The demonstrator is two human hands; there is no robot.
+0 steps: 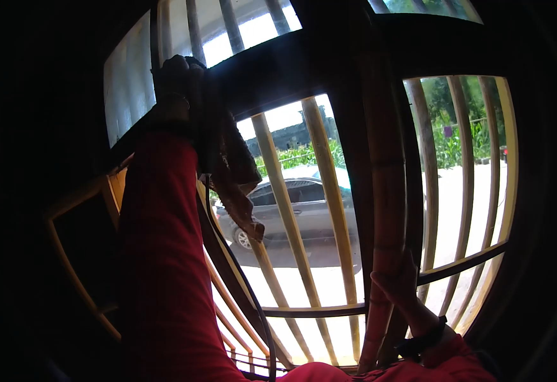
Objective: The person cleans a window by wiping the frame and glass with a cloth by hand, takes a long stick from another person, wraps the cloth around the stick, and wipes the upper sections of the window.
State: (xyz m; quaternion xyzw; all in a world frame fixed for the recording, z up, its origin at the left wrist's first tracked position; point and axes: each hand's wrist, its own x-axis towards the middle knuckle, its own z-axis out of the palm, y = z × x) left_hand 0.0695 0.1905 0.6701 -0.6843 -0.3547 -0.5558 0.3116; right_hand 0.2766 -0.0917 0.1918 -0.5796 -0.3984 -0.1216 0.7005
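Note:
My left hand (180,76) is raised at the upper left against the dark window frame (265,63), its fingers curled around something dark. A brown cloth (237,175) hangs down just below and right of that hand, in front of the window bars. My right hand (398,280) is wrapped round an upright bamboo pole (389,191) at the lower right, with a dark band on the wrist. Both sleeves are red. Shadow hides most of the left fingers, and whether they hold the cloth's top is unclear.
Slanted wooden bars (326,178) cross the window panes. A dark cable (246,280) hangs beside the left arm. Outside stands a grey car (300,207), with green plants (304,156) behind it. A wooden frame (75,267) is at the left.

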